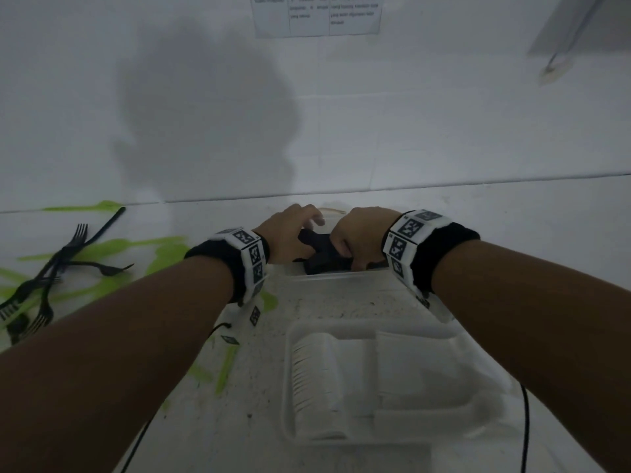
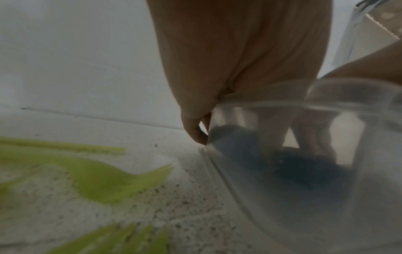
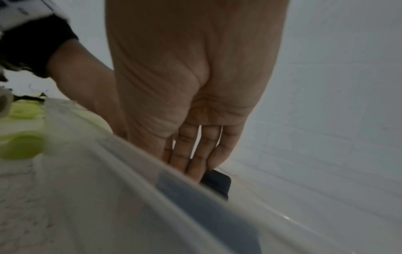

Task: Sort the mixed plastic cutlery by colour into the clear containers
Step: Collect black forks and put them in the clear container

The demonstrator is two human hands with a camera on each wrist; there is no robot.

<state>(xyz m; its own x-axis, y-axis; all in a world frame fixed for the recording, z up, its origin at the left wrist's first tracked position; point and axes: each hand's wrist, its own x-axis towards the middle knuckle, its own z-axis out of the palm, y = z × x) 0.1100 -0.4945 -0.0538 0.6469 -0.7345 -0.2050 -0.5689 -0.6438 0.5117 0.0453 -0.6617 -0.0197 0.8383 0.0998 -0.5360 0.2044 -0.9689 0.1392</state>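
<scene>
Both hands in far clear container w/ black cutlery; loose pile waits at 9 o'clock.

L→R: black forks (image 1: 51,268) and green cutlery (image 1: 143,254) mixed on desk (image 1: 512,233) at 9. Left hand (image 1: 290,233) at container (image 1: 341,281) rim, 12 o'clock; fingers reach in, grip unclear, can't tell. Right hand (image 1: 362,237) curls round black bundle (image 1: 324,254) inside. White cutlery in near container (image 1: 372,380) at 6. Judged: pcs light, stiff, slick, tines snag; take by handles, several at once, bundle may splay.
</scene>
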